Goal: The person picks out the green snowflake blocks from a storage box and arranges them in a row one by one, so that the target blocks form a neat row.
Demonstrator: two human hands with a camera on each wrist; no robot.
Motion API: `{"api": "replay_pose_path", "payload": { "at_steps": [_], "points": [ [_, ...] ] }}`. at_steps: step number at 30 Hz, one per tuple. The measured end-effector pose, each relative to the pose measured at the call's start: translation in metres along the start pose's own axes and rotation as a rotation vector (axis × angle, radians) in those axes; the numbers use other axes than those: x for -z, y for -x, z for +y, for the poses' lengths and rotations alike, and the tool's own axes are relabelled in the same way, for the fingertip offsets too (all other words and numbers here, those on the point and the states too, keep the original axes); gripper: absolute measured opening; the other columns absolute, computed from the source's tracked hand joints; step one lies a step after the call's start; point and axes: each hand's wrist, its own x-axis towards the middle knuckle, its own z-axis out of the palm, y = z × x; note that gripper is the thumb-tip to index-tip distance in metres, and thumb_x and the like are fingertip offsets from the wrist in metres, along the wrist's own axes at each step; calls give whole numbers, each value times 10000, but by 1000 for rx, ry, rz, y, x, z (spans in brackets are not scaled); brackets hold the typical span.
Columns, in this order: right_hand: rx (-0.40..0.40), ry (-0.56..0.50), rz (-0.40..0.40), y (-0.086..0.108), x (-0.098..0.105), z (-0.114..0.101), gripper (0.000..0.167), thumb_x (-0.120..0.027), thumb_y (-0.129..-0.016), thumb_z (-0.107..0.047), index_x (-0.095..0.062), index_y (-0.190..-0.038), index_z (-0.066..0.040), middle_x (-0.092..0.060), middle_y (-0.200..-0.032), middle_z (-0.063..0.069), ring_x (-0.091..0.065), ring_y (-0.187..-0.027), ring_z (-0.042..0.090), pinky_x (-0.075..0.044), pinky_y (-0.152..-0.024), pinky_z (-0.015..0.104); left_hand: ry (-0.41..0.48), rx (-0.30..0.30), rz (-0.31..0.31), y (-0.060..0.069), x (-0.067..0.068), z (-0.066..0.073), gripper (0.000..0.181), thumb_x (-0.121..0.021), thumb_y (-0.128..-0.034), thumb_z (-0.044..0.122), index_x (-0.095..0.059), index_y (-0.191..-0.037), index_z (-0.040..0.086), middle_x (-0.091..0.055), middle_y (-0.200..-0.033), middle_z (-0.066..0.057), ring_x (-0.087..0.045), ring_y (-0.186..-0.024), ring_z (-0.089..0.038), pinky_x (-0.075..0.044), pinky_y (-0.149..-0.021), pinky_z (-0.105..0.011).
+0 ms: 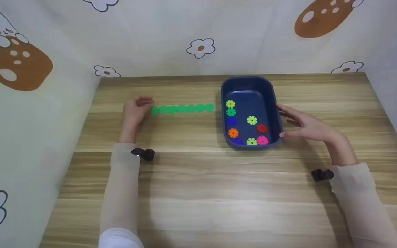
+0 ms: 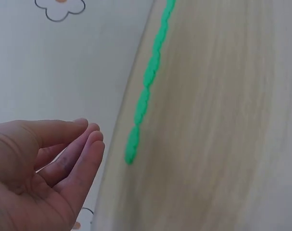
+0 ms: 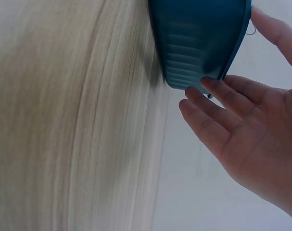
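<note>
A row of green notched discs joined into a chain (image 1: 182,109) lies across the left half of the wooden table. By its left end is my left hand (image 1: 138,109). The left wrist view shows that hand (image 2: 59,168) apart from the green chain (image 2: 149,72), thumb and fingertips close together with nothing between them. My right hand (image 1: 308,126) is spread along the right side of a dark blue plastic box (image 1: 253,85), thumb and forefinger at its rim. In the right wrist view, the fingers (image 3: 208,127) are extended beside the box's outer wall (image 3: 198,43).
Inside the box lie several loose notched discs, among them an orange disc (image 1: 233,133), a red disc (image 1: 262,128) and a pink disc (image 1: 262,140). A patterned cloth wall (image 1: 150,41) stands along the back and sides of the table (image 1: 219,193).
</note>
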Motion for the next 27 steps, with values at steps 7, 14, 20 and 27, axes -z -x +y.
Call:
{"api": "replay_pose_path", "payload": {
  "at_steps": [7,14,20,27],
  "points": [
    [6,0,3,0,-1,-1,911,-745,-874,-79,-184,-1592,-80,-204,-1656,171,-225,-1496,448,-236,-1177,613,129,-30,-49,10,-12,21,337,-605,-969,37,-585,-1296,-36,-648,-1300,-192,-630,-1197,-238,-527,-1004,-265],
    [10,-4,8,0,-2,0,912,-747,-871,-81,-188,-1592,-82,-200,-1658,164,-222,-1499,446,-227,-1181,623,212,-106,-78,20,-33,44,327,-640,-945,32,-616,-1268,-11,-655,-1295,-164,-640,-1170,-242,-544,-976,-280],
    [14,-15,1,0,-1,0,911,-735,-876,-70,-174,-1593,-75,-189,-1660,172,-211,-1498,456,-217,-1178,641,264,-182,-86,28,-55,65,285,-656,-935,28,-640,-1217,-11,-656,-1277,-172,-659,-1111,-246,-562,-949,-303],
    [8,-6,0,0,0,2,917,-734,-880,-76,-161,-1596,-78,-183,-1660,177,-210,-1498,454,-217,-1177,620,373,-251,-87,39,-85,87,299,-671,-910,-23,-640,-1207,-26,-630,-1286,-155,-652,-1129,-315,-577,-935,-315]
  ]
}}
